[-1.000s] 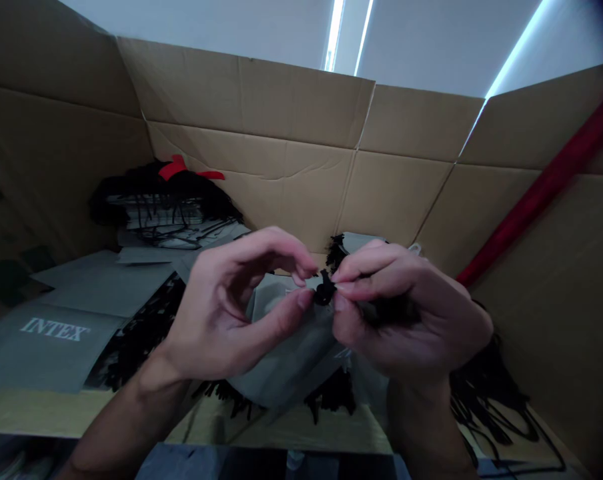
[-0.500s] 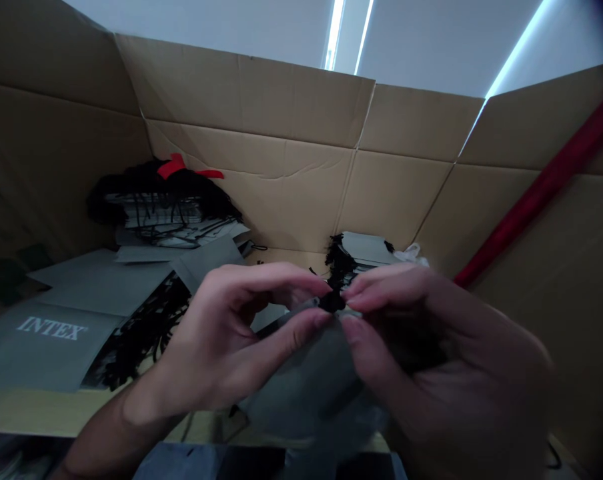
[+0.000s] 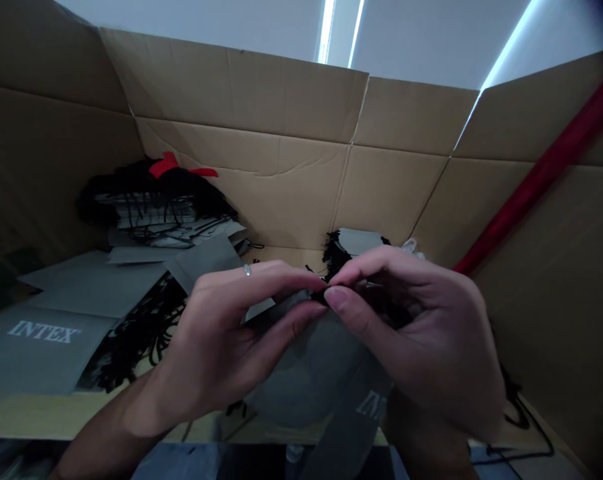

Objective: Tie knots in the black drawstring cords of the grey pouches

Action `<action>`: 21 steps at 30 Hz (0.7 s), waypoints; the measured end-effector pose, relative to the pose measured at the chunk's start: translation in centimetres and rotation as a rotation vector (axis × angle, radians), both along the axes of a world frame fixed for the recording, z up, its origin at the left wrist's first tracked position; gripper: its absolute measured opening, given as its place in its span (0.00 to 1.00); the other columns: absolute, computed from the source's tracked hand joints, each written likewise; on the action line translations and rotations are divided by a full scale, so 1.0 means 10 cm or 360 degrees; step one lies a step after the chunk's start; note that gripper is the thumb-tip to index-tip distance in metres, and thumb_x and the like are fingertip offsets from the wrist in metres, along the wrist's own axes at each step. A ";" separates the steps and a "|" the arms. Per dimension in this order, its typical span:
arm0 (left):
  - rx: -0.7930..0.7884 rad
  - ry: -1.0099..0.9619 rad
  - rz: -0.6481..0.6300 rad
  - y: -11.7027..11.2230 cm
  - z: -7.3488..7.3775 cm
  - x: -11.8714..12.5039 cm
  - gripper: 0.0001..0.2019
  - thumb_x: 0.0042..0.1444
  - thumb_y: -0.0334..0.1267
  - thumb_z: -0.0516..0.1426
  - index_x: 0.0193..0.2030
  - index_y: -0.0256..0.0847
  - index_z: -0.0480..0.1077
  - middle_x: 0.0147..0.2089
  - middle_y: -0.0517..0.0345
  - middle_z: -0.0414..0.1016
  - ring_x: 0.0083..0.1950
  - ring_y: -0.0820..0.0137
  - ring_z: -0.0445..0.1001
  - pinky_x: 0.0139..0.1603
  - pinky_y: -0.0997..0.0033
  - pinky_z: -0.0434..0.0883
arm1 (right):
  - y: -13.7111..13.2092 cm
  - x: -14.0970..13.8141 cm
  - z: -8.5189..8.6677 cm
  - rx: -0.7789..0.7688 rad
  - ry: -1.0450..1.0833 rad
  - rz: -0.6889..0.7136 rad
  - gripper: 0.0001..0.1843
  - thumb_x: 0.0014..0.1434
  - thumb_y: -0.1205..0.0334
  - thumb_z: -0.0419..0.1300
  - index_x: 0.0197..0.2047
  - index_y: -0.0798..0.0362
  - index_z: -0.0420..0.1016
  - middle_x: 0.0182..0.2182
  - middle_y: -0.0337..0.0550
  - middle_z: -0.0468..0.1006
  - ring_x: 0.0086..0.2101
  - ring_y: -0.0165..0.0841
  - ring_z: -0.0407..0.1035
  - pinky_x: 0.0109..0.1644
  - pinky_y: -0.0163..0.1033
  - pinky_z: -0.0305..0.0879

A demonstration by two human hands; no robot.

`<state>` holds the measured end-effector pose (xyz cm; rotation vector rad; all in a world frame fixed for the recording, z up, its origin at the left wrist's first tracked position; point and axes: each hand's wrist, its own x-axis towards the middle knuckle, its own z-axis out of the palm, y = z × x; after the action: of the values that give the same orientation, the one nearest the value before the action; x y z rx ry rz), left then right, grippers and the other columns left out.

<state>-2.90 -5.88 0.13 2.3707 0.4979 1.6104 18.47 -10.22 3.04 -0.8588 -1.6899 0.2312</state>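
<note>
Cardboard box wall point(image 3: 261, 180) behind. Grey INTEX bag point(image 3: 311, 380) hangs below hands, long axis downward; left hand point(image 3: 231, 340) nearly closed, pinching bag's top edge; right hand point(image 3: 421, 327) nearly closed on black cord point(image 3: 326, 295), fingertips meeting.

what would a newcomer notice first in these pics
The left hand and right hand fill the centre, their fingers pinching a black cord above a gray bag. A red strip tops a black-corded pile at back left, and a red bar slants across the cardboard wall on the right. White "INTEX" lettering stands out lower left.
</note>
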 end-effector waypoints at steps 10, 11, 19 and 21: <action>-0.0170 -0.0070 -0.0112 0.04 -0.01 -0.06 0.09 0.73 0.31 0.72 0.55 0.47 0.87 0.48 0.62 0.93 0.43 0.73 0.88 0.50 0.75 0.87 | 0.08 0.05 0.01 -0.0067 0.0033 0.0219 0.06 0.69 0.70 0.78 0.41 0.53 0.87 0.32 0.32 0.89 0.30 0.23 0.83 0.31 0.21 0.74; -0.0189 -0.0055 -0.0131 0.05 0.01 -0.07 0.08 0.73 0.30 0.72 0.55 0.46 0.87 0.48 0.63 0.93 0.43 0.74 0.87 0.48 0.77 0.85 | 0.09 0.06 0.01 -0.0072 0.0025 0.0244 0.07 0.69 0.70 0.79 0.42 0.53 0.87 0.32 0.33 0.89 0.30 0.23 0.83 0.31 0.21 0.74; -0.0276 0.0077 -0.0194 0.07 0.07 -0.15 0.08 0.76 0.29 0.68 0.55 0.46 0.85 0.49 0.63 0.90 0.44 0.76 0.85 0.40 0.81 0.78 | 0.11 0.08 0.02 -0.0235 0.0133 0.0402 0.11 0.67 0.63 0.86 0.41 0.53 0.88 0.24 0.30 0.82 0.24 0.24 0.76 0.28 0.24 0.72; -0.0257 0.0068 -0.0157 0.07 0.08 -0.16 0.08 0.75 0.29 0.68 0.55 0.46 0.85 0.48 0.64 0.90 0.43 0.76 0.84 0.39 0.80 0.76 | 0.10 0.07 0.02 -0.0249 0.0179 0.0402 0.11 0.66 0.63 0.86 0.41 0.53 0.89 0.24 0.31 0.82 0.24 0.24 0.77 0.28 0.25 0.73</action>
<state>-4.52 -5.21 0.93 2.2765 0.4915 1.4243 19.18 -9.26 3.28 -0.7303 -1.6886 0.5795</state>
